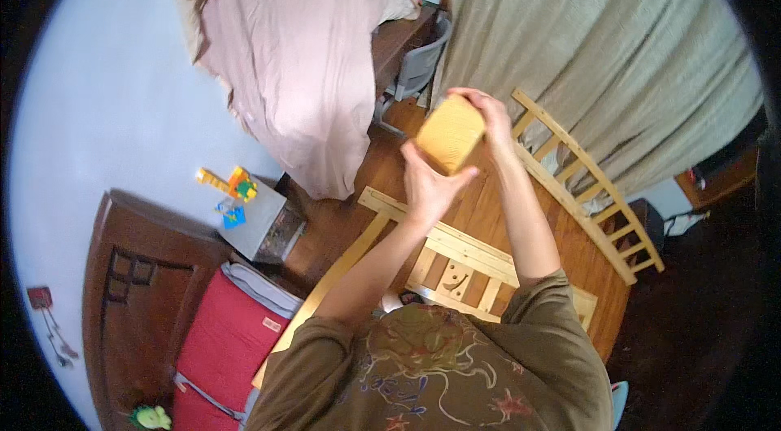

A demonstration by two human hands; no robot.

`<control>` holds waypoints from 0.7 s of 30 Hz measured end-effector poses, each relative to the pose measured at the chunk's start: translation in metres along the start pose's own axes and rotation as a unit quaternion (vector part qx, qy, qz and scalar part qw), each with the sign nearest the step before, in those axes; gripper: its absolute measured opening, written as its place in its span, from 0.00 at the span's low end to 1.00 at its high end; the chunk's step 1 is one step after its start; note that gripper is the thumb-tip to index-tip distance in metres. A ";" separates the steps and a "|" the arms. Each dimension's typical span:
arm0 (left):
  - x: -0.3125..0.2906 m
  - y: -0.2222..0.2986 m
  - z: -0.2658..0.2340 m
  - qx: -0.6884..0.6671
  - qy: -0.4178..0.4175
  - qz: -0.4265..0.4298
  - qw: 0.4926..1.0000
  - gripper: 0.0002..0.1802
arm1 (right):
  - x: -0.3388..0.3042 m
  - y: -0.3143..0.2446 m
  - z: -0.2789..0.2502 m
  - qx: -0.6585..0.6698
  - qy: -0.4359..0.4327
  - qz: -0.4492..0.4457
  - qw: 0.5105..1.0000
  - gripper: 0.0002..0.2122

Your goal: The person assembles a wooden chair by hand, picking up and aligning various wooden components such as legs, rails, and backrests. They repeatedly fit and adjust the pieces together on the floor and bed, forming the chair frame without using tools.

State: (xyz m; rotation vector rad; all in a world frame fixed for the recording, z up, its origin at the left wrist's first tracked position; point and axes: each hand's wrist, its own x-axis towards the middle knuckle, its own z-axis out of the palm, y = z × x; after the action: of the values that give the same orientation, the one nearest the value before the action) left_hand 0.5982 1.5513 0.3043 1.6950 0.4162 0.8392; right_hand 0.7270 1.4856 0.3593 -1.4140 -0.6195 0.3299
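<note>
Both my arms reach forward, and between my hands is a yellow block-like piece with rounded corners and faint lines on its face. It is a little blurred, so I cannot tell exactly what it is. My left hand grips its lower left edge, the thumb spread along the near side. Along its upper right edge, the fingers of my right hand wrap over the corner. Below it on the floor lies a pale wooden panel with slats and a carved face-like cutout.
A slatted wooden rail leans by the beige curtain on the right. Pink cloth hangs at the back left, near a grey chair. A small cabinet holds toy bricks. Red bedding lies at lower left.
</note>
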 end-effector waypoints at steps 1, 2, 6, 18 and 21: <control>0.004 0.001 0.006 0.008 0.008 -0.026 1.000 0.41 | -0.001 0.002 -0.001 0.007 0.003 -0.009 1.000 0.15; 0.005 0.004 0.008 -0.002 0.029 0.009 1.000 0.39 | -0.004 0.003 -0.004 0.010 -0.003 -0.025 1.000 0.16; 0.004 -0.003 0.013 0.038 0.010 0.071 0.997 0.38 | -0.012 0.032 -0.037 0.100 -0.032 0.018 0.994 0.23; 0.001 -0.022 -0.038 0.003 -0.051 -0.002 0.999 0.35 | -0.089 0.190 -0.090 0.070 -0.106 0.120 0.985 0.26; -0.012 -0.025 -0.061 0.040 -0.046 -0.042 0.997 0.35 | -0.096 0.208 -0.085 -0.088 -0.093 0.081 0.988 0.25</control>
State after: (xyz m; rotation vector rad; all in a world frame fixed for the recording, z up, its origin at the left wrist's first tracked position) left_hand 0.5506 1.5929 0.2836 1.7699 0.4599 0.6888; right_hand 0.7300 1.3929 0.1334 -1.6201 -0.7008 0.5508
